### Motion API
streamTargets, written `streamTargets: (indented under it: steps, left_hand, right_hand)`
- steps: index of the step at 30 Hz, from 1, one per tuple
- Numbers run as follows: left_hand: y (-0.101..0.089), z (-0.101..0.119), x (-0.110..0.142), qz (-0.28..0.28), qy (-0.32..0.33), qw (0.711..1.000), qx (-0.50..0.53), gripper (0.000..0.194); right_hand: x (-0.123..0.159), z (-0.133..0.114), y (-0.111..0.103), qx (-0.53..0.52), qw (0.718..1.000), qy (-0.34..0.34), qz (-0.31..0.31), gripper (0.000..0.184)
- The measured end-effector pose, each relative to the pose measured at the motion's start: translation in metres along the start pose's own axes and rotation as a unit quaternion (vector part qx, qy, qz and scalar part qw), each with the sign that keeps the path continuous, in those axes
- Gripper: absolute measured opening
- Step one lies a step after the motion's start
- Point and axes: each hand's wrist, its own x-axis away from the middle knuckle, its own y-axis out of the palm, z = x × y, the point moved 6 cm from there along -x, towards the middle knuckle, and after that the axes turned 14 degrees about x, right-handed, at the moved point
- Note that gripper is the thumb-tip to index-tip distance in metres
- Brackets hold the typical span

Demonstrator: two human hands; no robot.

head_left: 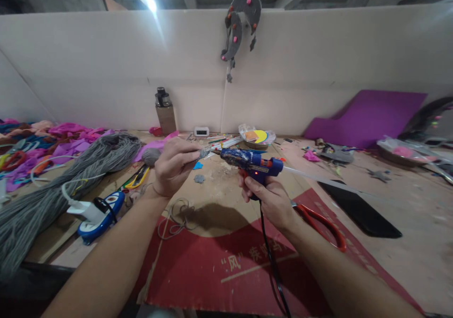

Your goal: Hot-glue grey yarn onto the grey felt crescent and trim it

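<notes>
My right hand (265, 193) is wrapped round the handle of a blue glue gun (244, 159), which has a small red light lit. A clear glue stick (311, 174) sticks out of its back, and a black cord (267, 242) hangs from the handle. In my left hand (173, 167), thumb and fingers pinch a small grey felt piece (204, 154). The gun's nozzle points at this piece and is at or very near it; contact is unclear. Below lie a grey felt star (199, 179), a blue scrap (198, 165) and a loose loop of grey cord (179, 220).
Red-handled scissors (329, 233) and a black phone (361, 209) lie right. At left are a grey yarn bundle (95, 171), a power strip (101, 219) and a yellow cutter (138, 177). A grey moon decoration (247, 6) hangs on the white partition (106, 63).
</notes>
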Motion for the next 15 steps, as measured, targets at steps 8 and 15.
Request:
streamTargets:
  steps: [8,15]
  left_hand:
    - [-0.0012,-0.0003,-0.0010,0.016,0.003,1.000,0.007,0.028]
    - [-0.0009,-0.0015,0.0001,0.010,-0.001,1.000,0.003,0.027]
  right_hand:
    - [0.0005,-0.0004,-0.0002,0.006,1.000,0.007,-0.003,0.039]
    - [0.0009,0.0024,-0.0001,0.006,1.000,0.006,-0.008,0.038]
